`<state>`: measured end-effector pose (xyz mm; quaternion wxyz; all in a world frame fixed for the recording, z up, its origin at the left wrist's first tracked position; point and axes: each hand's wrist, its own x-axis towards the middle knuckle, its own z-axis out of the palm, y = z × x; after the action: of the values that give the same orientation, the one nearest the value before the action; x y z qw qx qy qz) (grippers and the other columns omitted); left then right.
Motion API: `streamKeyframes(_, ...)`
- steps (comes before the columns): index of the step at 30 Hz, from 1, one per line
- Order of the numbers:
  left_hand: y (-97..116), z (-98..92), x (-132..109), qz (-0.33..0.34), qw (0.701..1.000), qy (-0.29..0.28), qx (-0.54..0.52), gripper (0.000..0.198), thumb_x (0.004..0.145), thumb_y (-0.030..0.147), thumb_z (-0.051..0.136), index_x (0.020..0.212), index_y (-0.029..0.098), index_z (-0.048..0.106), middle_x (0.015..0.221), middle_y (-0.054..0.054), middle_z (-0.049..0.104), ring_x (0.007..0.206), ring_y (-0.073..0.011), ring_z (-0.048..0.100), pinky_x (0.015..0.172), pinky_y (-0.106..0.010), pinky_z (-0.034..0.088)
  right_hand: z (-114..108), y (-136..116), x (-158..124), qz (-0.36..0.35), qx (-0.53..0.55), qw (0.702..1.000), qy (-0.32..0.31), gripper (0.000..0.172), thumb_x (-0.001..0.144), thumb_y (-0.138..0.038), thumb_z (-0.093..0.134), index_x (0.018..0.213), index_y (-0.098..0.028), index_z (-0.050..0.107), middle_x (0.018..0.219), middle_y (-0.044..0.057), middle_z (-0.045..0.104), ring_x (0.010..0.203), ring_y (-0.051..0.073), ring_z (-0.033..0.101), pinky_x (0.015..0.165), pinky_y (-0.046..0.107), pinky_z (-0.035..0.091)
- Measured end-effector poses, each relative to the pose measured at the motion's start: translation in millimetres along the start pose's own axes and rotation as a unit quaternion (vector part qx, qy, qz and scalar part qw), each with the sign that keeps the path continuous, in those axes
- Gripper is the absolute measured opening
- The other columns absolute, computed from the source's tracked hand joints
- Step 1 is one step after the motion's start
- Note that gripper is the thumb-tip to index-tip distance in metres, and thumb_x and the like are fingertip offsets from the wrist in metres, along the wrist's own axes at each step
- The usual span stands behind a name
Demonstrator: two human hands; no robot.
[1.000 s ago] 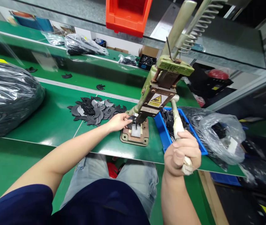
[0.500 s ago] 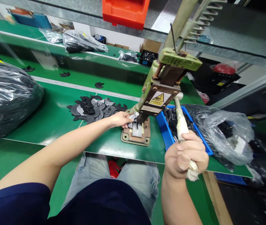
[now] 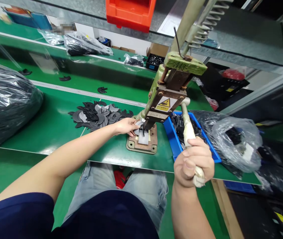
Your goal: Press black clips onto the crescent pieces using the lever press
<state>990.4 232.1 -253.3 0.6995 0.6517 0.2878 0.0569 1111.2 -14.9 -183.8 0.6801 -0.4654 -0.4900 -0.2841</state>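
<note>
A green hand press [image 3: 166, 93] stands on a rusty base plate [image 3: 141, 146] at the front of the green table [image 3: 56, 129]. My left hand [image 3: 128, 126] pinches a thin curved grey piece [image 3: 138, 125] and holds it under the press head. My right hand [image 3: 193, 162] is wrapped around the pale taped lever handle [image 3: 188, 132] of the press. A pile of flat black and grey curved pieces [image 3: 96, 114] lies just left of the press.
A blue tray [image 3: 173, 142] of black parts sits right of the press, beside a clear plastic bag [image 3: 236, 142]. A large bag of black parts [image 3: 7, 103] fills the left. An orange bin [image 3: 129, 13] hangs on the shelf overhead. More bags lie on the far bench.
The left hand's fingers have shifted slightly at the press base, turning the grey piece. My right hand stays on the lever; the view has moved a little.
</note>
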Motion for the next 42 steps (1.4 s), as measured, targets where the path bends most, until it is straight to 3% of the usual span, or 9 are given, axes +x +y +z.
streamKeyframes(11,-16.4,-7.2,6.4,0.051,0.999,0.004,0.000,0.046,0.085,0.052,0.087,0.086,0.015,0.060,0.072,-0.002,0.071,0.062,-0.0147,0.075,0.050,-0.019,0.056,8.3,6.8,-0.7,-0.030,0.006,0.999,0.042,0.033,0.092,-0.044,0.065,0.067,-0.027,0.052,0.060,-0.004,0.048,0.075,0.020,0.067,0.094,0.054,0.056)
streamKeyframes(19,-14.4,-1.2,2.5,0.051,0.997,0.026,0.057,0.036,0.092,0.042,0.081,0.084,0.016,0.059,0.072,-0.002,0.070,0.060,-0.0134,0.071,0.047,-0.019,0.056,10.3,1.4,0.9,-0.015,0.004,0.999,0.049,0.037,0.092,-0.043,0.066,0.066,-0.026,0.046,0.059,-0.003,0.042,0.070,0.020,0.062,0.089,0.054,0.054)
streamKeyframes(24,-1.1,2.3,1.7,-0.001,0.996,0.030,0.087,0.036,0.090,0.037,0.084,0.081,0.018,0.055,0.064,0.001,0.066,0.057,-0.0150,0.072,0.047,-0.019,0.056,13.5,0.9,3.7,-0.019,0.014,0.999,0.046,0.040,0.094,-0.041,0.065,0.066,-0.024,0.042,0.059,-0.003,0.041,0.072,0.019,0.061,0.089,0.051,0.054)
streamKeyframes(30,13.7,1.8,2.2,-0.121,0.991,-0.018,0.053,0.029,0.093,0.038,0.082,0.101,0.015,0.067,0.065,-0.004,0.073,0.056,-0.0153,0.073,0.054,-0.019,0.058,13.6,1.7,2.9,-0.022,-0.015,0.998,0.057,0.045,0.095,-0.046,0.063,0.064,-0.024,0.039,0.057,-0.004,0.040,0.067,0.018,0.060,0.087,0.051,0.055)
streamKeyframes(32,13.8,2.7,2.3,-0.146,0.989,-0.014,0.037,0.030,0.094,0.040,0.081,0.100,0.015,0.067,0.061,-0.006,0.073,0.053,-0.0154,0.072,0.054,-0.020,0.058,15.2,1.5,14.4,-0.030,0.000,0.998,0.057,0.041,0.095,-0.048,0.066,0.067,-0.026,0.046,0.059,-0.006,0.043,0.069,0.017,0.061,0.090,0.050,0.057)
streamKeyframes(35,11.0,5.8,2.3,-0.153,0.988,0.005,0.020,0.031,0.093,0.042,0.082,0.094,0.016,0.064,0.059,-0.006,0.072,0.051,-0.0159,0.072,0.053,-0.020,0.057,23.7,-0.5,55.2,-0.057,0.076,0.994,0.054,0.021,0.091,-0.043,0.075,0.093,-0.024,0.068,0.076,-0.004,0.057,0.079,0.014,0.067,0.093,0.044,0.058)
streamKeyframes(37,8.4,8.1,0.4,-0.139,0.990,0.010,0.007,0.033,0.092,0.043,0.082,0.093,0.017,0.062,0.058,-0.004,0.071,0.052,-0.0161,0.072,0.052,-0.019,0.056,31.1,-3.1,92.0,-0.051,0.110,0.992,0.033,0.031,0.093,-0.035,0.068,0.118,-0.016,0.072,0.101,0.002,0.066,0.099,0.018,0.074,0.097,0.044,0.056)
streamKeyframes(39,5.9,9.3,-5.7,-0.111,0.994,0.017,-0.014,0.035,0.091,0.044,0.084,0.091,0.018,0.061,0.057,-0.002,0.069,0.052,-0.0154,0.072,0.051,-0.018,0.055,35.5,-4.7,122.9,-0.016,0.106,0.994,-0.015,0.046,0.096,-0.024,0.047,0.136,-0.011,0.066,0.125,0.007,0.065,0.124,0.025,0.072,0.103,0.048,0.050)
streamKeyframes(42,3.2,7.3,-27.4,-0.047,0.997,0.035,-0.040,0.042,0.087,0.048,0.086,0.084,0.018,0.056,0.059,0.000,0.068,0.052,-0.0140,0.071,0.048,-0.018,0.054,32.0,-0.1,129.3,0.008,0.065,0.997,-0.030,0.058,0.096,-0.020,0.039,0.151,-0.014,0.055,0.148,0.009,0.057,0.145,0.029,0.059,0.112,0.048,0.042)
